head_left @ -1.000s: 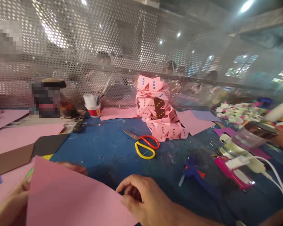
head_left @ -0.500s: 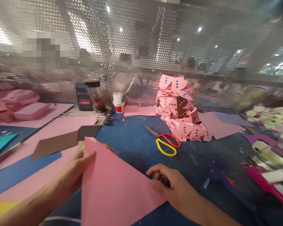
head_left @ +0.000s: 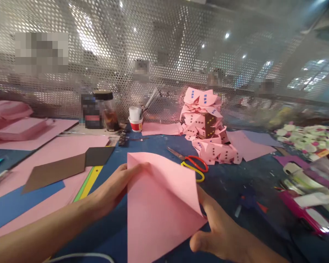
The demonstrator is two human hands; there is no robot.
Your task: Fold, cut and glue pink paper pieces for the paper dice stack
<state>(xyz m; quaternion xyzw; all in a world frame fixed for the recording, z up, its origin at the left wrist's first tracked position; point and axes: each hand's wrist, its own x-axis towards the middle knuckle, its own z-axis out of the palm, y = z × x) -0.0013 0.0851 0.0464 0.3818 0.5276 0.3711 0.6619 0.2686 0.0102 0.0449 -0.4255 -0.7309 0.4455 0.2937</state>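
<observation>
A pink sheet of paper [head_left: 156, 215] stands tilted over the blue table, bent so that its upper flap bows open above a fold. My left hand [head_left: 123, 182] pinches its upper left edge, thumb on the near face and fingers behind. At the right corner is my right hand [head_left: 214, 226], its thumb held apart and pointing left. The right fingers touch the paper's right edge, their tips hidden behind it. Just beyond the sheet lie scissors [head_left: 196, 160] with red and yellow handles, partly covered by the flap.
A pile of dotted pink paper pieces [head_left: 205, 128] rises at the back. Coloured sheets [head_left: 55, 168] spread on the left, near a lidded jar [head_left: 109, 113] and a paper cup [head_left: 136, 124]. To the right are a blue glue gun [head_left: 252, 204], a tape dispenser [head_left: 304, 212] and paper discs [head_left: 307, 137].
The pink sheet has shifted right and its upper flap has come away from the lower layer. My left hand moved right with it; my right thumb has left the paper.
</observation>
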